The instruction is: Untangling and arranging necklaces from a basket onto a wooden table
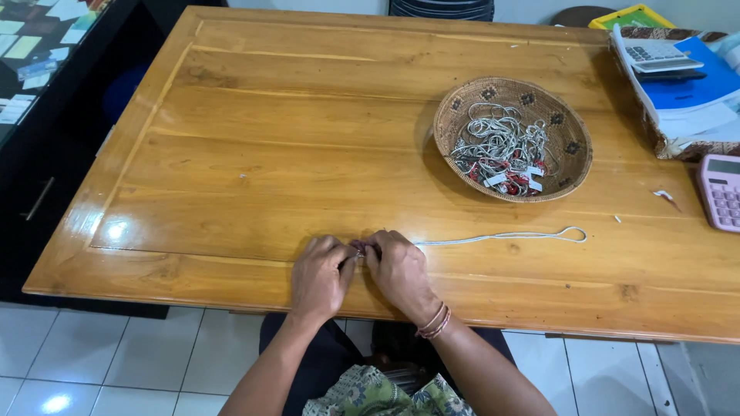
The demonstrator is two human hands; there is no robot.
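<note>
White cord (pixel 501 236): thin, pale, laid flat on the wooden table's near part, running rightward from the hands in a nearly straight line. Far end is doubled into a small closed loop, lying flat, below the woven basket and apart from it. Near end is pinched between the fingertips of both hands; a small dark piece shows there, detail too small to resolve.

Woven basket (pixel 574 146) of silver chains; pink calculator (pixel 722 192) at table (pixel 270 139) edge; blue booklets (pixel 694 81) under grey calculator (pixel 655 54)
</note>
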